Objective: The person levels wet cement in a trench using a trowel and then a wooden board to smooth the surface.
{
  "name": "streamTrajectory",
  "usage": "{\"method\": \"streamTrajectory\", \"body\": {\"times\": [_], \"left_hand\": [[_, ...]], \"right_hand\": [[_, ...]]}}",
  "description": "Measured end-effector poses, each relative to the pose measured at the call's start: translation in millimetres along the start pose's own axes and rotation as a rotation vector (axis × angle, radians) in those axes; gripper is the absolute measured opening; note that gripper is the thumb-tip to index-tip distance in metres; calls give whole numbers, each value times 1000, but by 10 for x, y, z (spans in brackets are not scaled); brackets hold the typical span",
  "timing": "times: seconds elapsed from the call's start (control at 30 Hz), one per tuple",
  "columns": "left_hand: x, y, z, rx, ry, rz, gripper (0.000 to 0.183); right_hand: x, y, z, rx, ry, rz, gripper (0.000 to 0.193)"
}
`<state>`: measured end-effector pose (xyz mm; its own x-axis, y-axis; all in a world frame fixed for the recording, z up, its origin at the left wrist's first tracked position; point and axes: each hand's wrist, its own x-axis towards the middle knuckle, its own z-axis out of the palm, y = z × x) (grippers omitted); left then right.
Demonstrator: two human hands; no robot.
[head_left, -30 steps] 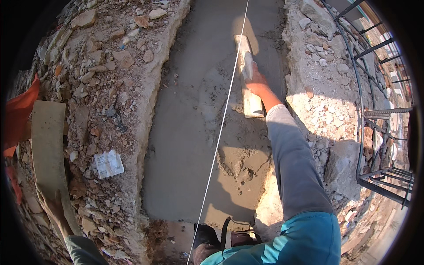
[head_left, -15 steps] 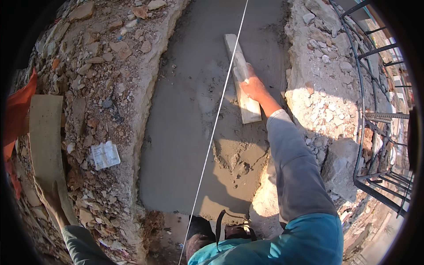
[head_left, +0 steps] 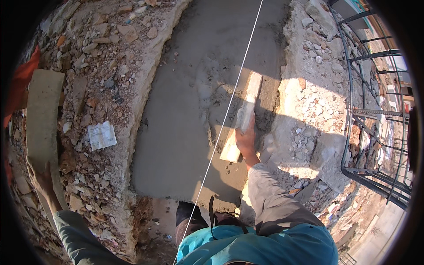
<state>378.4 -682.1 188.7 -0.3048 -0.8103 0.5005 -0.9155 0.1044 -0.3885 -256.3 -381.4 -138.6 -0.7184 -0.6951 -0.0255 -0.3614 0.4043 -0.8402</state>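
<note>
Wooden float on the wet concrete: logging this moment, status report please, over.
Right hand gripping long pale wooden float, flat on grey wet concrete strip. Left hand braced on tan plank. Taut white string line crosses beside float.

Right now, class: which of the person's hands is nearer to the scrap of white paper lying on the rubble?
Left. The left hand rests on a plank just below-left of the white paper; the right hand grips the wooden float across the wet concrete.

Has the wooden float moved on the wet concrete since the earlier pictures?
Yes. The wooden float in the right hand slid right, from lying across the string line to beside the rubble edge.
</note>
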Motion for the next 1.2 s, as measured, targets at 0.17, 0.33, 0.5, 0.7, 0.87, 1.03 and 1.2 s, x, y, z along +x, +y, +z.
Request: {"method": "streamTrajectory", "body": {"times": [0.17, 0.33, 0.5, 0.7, 0.87, 1.03, 1.2], "left_hand": [[15, -141, 88, -30, -12, 16, 77], [8, -50, 28, 2, -27, 4, 77], [25, -39, 13, -78, -40, 11, 79], [-56, -67, 39, -3, 30, -15, 75], [-12, -77, 46, -52, 12, -5, 74], [-79, -137, 47, -63, -16, 16, 74], [-35, -72, -1, -99, 0, 31, 74]], "right_hand": [[727, -196, 847, 170, -19, 235, 82], [1772, -983, 1010, 243, -110, 231, 78], [1701, -922, 595, -201, -319, -165, 73], [986, -836, 39, -621, -692, -377, 60], [1836, -735, 144, -729, -547, -328, 65], [2621, -942, 333, -737, -481, -254, 65], [3021, -705, 176, -735, -272, -155, 69]]}}
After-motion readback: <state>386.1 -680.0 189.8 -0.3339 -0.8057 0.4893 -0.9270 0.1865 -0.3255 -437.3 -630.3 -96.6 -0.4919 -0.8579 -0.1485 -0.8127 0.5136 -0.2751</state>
